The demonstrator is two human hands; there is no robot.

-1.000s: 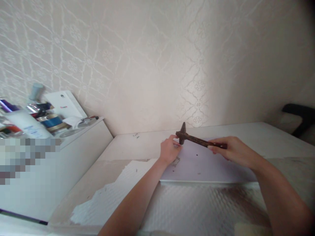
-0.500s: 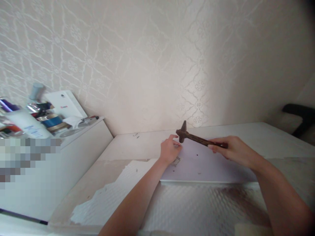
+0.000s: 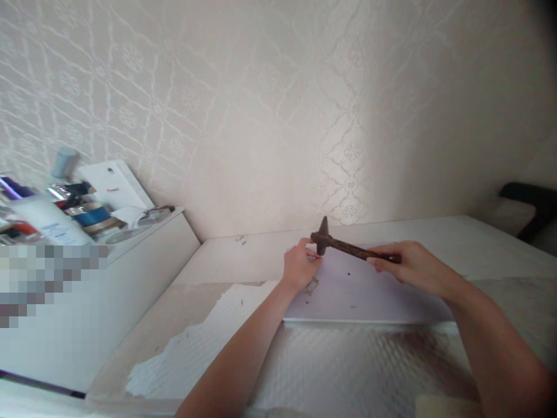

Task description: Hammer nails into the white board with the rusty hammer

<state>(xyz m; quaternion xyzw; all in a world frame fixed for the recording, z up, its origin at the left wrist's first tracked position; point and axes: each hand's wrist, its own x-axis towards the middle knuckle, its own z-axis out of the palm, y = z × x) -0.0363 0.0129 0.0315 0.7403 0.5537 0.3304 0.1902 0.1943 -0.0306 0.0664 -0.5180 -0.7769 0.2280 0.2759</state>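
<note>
My right hand is closed round the handle of a small dark rusty hammer, whose head points left and hovers just above my left hand's fingertips. My left hand rests on the far left corner of a white flat board, fingers pinched together on something too small to make out. The board lies flat on a white tabletop against the patterned wall.
A sheet of white bubble wrap covers the near part of the table. A lower white cabinet at left carries bottles, tubes and a blue tin. A dark chair back shows at far right.
The hammer head rose slightly half a second ago and has come back down a little toward my left fingertips. Both hands stay where they were.
</note>
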